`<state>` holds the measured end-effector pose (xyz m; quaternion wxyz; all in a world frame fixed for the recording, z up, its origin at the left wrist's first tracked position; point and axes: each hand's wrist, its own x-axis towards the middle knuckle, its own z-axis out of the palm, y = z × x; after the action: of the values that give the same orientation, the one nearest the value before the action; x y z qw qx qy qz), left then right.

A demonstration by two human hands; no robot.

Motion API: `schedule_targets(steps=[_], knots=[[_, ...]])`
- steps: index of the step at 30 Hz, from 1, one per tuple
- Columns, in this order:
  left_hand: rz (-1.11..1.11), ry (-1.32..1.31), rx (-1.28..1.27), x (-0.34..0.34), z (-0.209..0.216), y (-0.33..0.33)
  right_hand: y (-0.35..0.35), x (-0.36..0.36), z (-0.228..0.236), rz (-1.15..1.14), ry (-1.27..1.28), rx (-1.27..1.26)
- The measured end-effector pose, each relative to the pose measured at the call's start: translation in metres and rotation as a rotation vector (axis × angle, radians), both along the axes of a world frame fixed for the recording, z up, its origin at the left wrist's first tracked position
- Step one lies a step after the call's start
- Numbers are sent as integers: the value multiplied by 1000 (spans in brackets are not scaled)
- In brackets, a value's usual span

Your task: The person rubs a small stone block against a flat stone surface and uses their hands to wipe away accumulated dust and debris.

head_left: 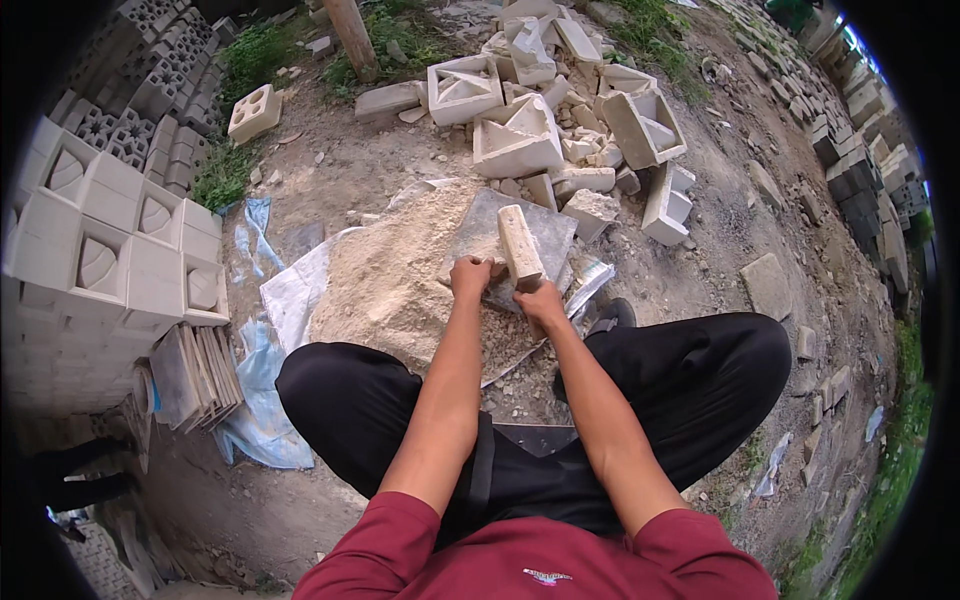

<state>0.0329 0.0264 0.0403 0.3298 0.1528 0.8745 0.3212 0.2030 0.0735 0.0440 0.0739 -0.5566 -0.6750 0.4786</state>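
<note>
My right hand point(541, 303) is closed round the near end of a dusty, oblong beige block point(518, 243), which points away from me. To its left, my left hand point(474, 276) is closed in a fist low over the crumbs; what it holds, if anything, is hidden. Beneath both hands lies a flat grey slab point(553, 236), partly dusted with pale grit. A heap of sandy rubble point(385, 262) spreads to the left of the slab on a white sheet point(297, 296).
Broken pale moulded blocks point(517, 140) are piled beyond the slab. Patterned blocks point(113, 188) stand stacked at the left, near leaning thin boards point(186, 380) and a crumpled blue sheet point(262, 415). A wooden post point(352, 40) rises at the back. More blocks point(860, 185) line the right.
</note>
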Motion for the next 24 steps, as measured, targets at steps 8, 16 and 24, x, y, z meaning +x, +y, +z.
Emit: schedule_targets(steps=[8, 16, 24], knots=[[-100, 48, 10, 5, 7, -5, 6, -6, 40, -113, 182, 59], [-107, 228, 263, -15, 8, -20, 6, -31, 44, -100, 226, 4], [-111, 61, 164, -7, 7, -26, -10, -27, 45, -15, 196, 126]])
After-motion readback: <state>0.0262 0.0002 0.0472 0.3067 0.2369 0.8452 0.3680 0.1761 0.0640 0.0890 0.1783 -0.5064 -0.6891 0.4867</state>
